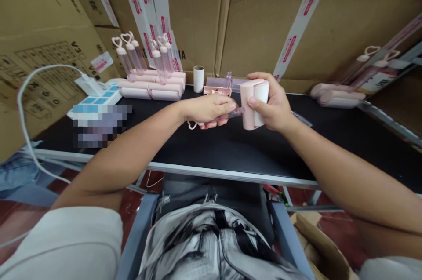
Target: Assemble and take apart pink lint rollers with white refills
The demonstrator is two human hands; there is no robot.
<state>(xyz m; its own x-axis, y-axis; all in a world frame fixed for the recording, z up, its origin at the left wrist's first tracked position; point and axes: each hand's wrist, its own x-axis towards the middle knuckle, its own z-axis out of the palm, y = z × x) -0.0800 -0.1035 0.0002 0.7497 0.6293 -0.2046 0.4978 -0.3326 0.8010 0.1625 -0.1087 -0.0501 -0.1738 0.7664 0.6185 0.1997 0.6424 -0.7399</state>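
Note:
My left hand [206, 107] is closed round a clear pinkish tube with a heart-shaped loop [191, 125] at its near end. The tube's other end [235, 114] meets the side of a pink-and-white double cylinder [249, 106]; whether it is seated there I cannot tell. That double cylinder stands upright in my right hand [277, 102], thumb on the white half. Behind my hands lie a pink open-topped part [217, 91] and a translucent pinkish piece [228, 81]. A white hollow tube [198, 79] stands beside them.
Several pink double cylinders with heart-topped tubes [166, 91] stand at the back left, more [343, 97] at the right. A power strip [99, 97] with a white cable lies left, near a pixelated patch. Cardboard walls [263, 20] back the black table [231, 157].

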